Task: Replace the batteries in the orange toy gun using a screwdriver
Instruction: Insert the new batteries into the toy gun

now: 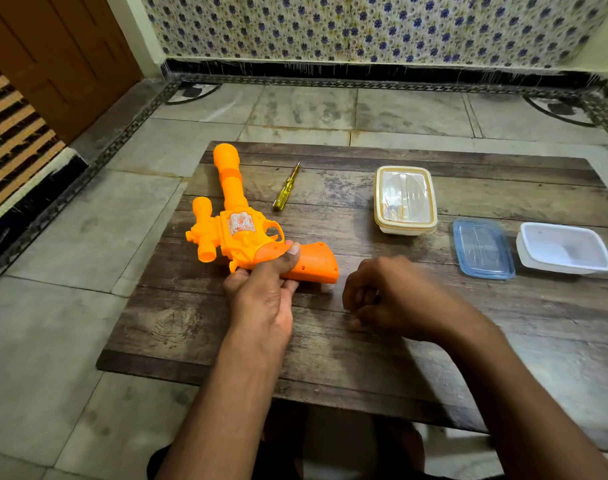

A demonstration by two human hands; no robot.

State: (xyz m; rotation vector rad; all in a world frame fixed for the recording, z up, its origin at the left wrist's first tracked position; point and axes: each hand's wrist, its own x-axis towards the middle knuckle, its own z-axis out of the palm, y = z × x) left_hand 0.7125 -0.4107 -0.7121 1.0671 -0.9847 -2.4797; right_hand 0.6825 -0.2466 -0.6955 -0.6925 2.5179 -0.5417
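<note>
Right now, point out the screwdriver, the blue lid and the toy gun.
screwdriver (284, 192), head view, on its yellow handle.
blue lid (482, 248), head view, on its flat centre.
toy gun (231, 188), head view, on its barrel.

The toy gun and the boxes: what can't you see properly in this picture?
- Head view: right hand is motion-blurred, so whether its curled fingers hold anything is unclear.
- Toy gun: part of its grip is covered by the left hand, so no battery cover shows.
- Closed box: contents blurred by the cloudy lid.
- Screwdriver: tip too small to identify.
</note>
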